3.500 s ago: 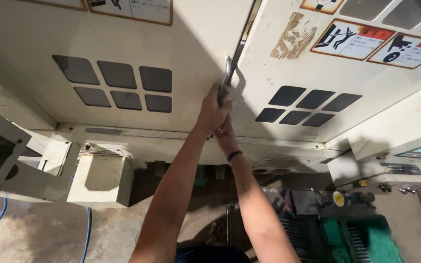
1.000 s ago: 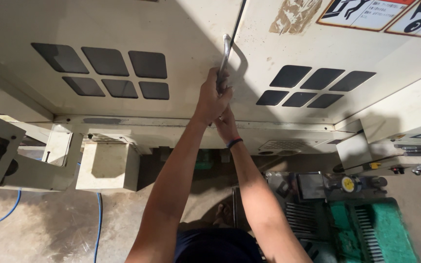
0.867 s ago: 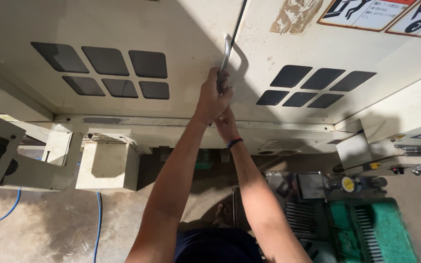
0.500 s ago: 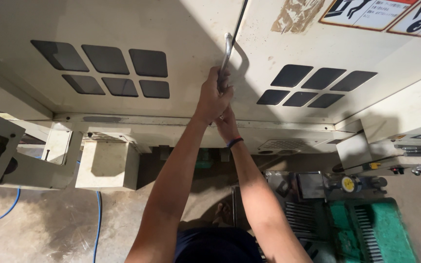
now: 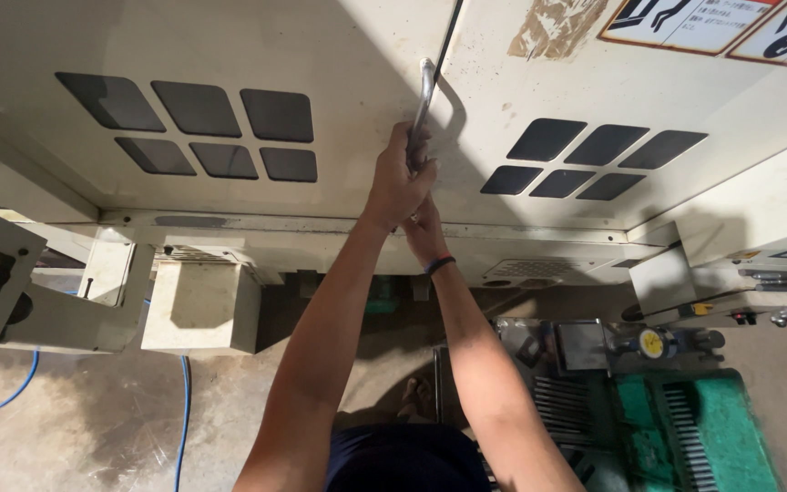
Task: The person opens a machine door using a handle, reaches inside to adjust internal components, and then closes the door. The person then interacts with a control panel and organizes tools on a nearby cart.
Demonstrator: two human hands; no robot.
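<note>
Little has been changed since half a second ago: both hands are kept on the handle, and the view is held nearly as it was.

Grip: the left hand (image 5: 400,180) is wrapped in a full fist around the lower part of the metal handle (image 5: 424,100). The right hand (image 5: 424,230) is set just beneath it, touching it; whether its fingers are closed on the bar's lower end cannot be told, since it is hidden behind the left. A dark band is worn on the right wrist (image 5: 440,265).

Handle: a bent steel bar, grey and polished, mounted upright on the right door panel (image 5: 594,82) just beside the seam between the two doors. It is judged stiff, smooth and possibly slippery under a sweaty palm; it is best taken at the straight middle, clear of the bends. The door behind it is judged heavy.

Surroundings: both panels, right and left door panel (image 5: 229,55), are of cream-painted sheet metal, scuffed, each cut with a cluster of dark rhomboid vent windows (image 5: 202,128). A torn brown label patch (image 5: 557,23) and warning stickers (image 5: 694,23) are seen at upper right. Below are noted a blue cable (image 5: 181,410) on a stained concrete floor and a green ribbed machine part (image 5: 712,428).
</note>
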